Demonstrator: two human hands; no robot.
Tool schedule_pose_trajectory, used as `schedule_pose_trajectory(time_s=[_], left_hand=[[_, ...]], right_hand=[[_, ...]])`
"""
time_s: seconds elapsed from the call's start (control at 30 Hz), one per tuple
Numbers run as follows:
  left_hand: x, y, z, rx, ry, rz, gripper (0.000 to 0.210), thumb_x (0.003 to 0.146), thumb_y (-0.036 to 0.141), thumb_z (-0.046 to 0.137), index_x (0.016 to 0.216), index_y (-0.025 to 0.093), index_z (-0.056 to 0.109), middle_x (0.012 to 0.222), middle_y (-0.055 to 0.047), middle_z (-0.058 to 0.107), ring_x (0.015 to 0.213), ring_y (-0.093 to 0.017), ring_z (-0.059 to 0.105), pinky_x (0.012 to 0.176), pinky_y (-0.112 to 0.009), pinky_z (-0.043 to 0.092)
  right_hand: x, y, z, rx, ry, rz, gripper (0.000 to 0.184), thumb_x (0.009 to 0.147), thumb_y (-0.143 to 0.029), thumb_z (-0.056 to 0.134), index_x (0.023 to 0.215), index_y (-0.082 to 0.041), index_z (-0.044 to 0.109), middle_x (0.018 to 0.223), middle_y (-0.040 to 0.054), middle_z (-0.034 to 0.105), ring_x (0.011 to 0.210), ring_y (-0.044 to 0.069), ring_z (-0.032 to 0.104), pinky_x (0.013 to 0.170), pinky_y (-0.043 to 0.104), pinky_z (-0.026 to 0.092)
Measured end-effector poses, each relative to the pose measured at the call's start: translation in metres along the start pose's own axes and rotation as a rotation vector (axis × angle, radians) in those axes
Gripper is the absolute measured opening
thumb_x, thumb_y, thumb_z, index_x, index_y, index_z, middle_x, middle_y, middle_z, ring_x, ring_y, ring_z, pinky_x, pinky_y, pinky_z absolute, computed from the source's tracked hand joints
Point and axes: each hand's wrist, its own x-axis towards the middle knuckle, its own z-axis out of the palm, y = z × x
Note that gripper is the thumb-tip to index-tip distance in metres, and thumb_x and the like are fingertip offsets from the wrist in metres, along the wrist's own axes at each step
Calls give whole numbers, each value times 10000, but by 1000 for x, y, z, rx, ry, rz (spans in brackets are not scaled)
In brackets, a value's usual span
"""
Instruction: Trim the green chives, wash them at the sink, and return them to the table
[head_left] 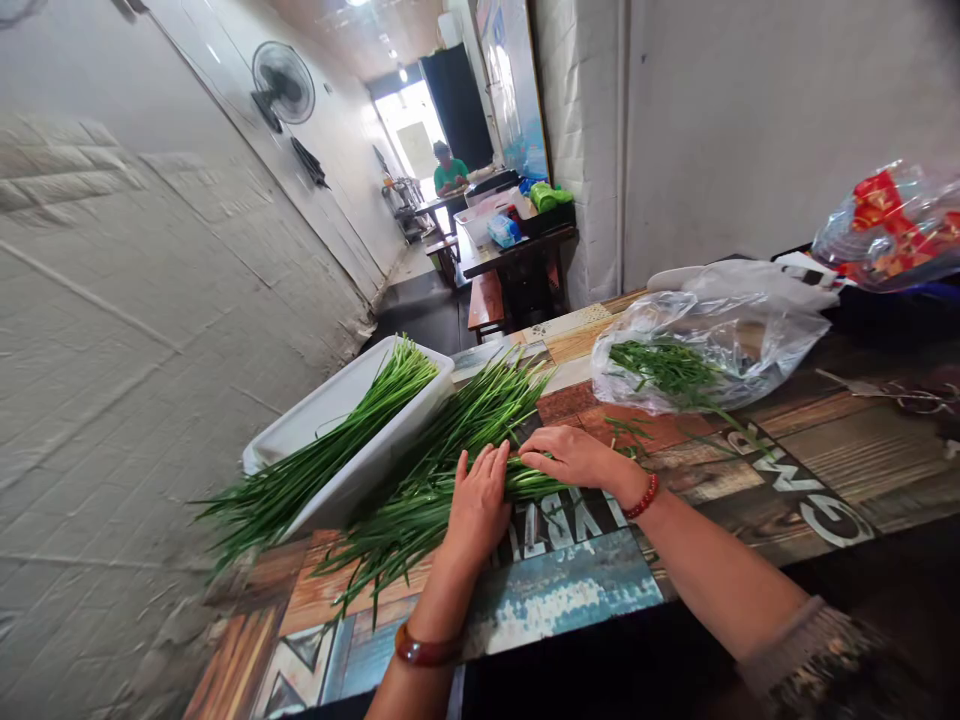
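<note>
Grip's hard to call, can't tell if either hand's clamped: left hand [481,500] lies back-up on the green stalks [442,450], right hand [574,458] angles in, wrist bent. Stalks are on the table [562,580] beside the white tub [322,410], slanting lengthwise, leafy tips [367,560] lower-left.

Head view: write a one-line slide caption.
Left hand and right hand at loose green stalks, beside a white tray holding another bundle.
</note>
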Motion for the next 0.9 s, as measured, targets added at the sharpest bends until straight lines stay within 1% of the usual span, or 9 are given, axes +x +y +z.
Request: schedule_pose_trajectory(time_s=[0.07,0.17,0.27,0.33,0.43,0.53,0.67,0.8,0.9], left_hand=[[0,2,-1,7,-11,-4,836,692,26,485,1506,113,313,1338,-154,605,1270,-272,538,1197,-532,217],[-1,6,2,-3,1,-28,866,701,29,482,1532,104,249,1220,-153,634,1161,-278,579,1087,-480,388],[-3,10,8,-67,41,-15,928,698,15,472,1560,119,146,1242,-162,609,1167,-284,566,1014,-448,456],[-4,11,11,-118,86,-7,968,684,11,478,1568,138,104,1322,-169,562,1217,-285,541,1039,-451,449],[-2,9,10,-167,112,32,1022,644,2,496,1571,174,100,1483,-170,446,1352,-292,447,1105,-466,405],[2,6,1,-173,47,131,1005,636,1,509,1562,204,174,1539,-135,424,1429,-293,370,1151,-494,349],[9,-3,-13,-192,-53,211,919,712,75,571,1552,197,218,1489,-141,499,1348,-268,488,1124,-465,376],[12,-10,-20,-60,-134,71,909,770,330,706,1543,174,255,1442,-193,533,1304,-308,530,1083,-483,399],[10,-8,-21,68,-148,-131,1040,716,485,764,1552,165,235,1547,-253,375,1383,-388,431,1074,-570,374]], right_hand=[[1,-3,-2,77,14,20,360,1020,-377,418,1095,-171,704,988,76,737,927,185,677,846,296,485],[-1,-8,0,91,44,119,459,976,-461,499,1301,-150,587,1006,86,736,925,208,684,835,321,498],[-5,-11,5,-89,1,144,721,813,-604,678,1329,-115,559,1126,159,698,1047,299,652,897,407,492],[-9,-13,9,-213,-72,115,770,712,-637,758,1258,-114,608,1148,177,676,1080,345,626,916,452,483],[-12,-17,12,-320,-134,77,661,693,-537,821,1190,-142,636,1122,152,669,1050,331,621,920,462,473],[-12,-23,12,-373,-126,26,472,754,-359,808,1146,-151,649,1172,151,652,1085,305,600,960,457,444],[-10,-28,6,-365,-132,17,406,776,-242,772,1151,-164,638,1165,126,657,1053,278,614,906,411,460],[-10,-27,6,-306,-134,8,309,811,-240,732,1102,-187,641,1072,84,684,993,244,643,854,356,468],[-10,-27,10,-280,-110,25,457,782,-422,778,1142,-178,635,1097,103,682,1040,278,637,889,383,471]])
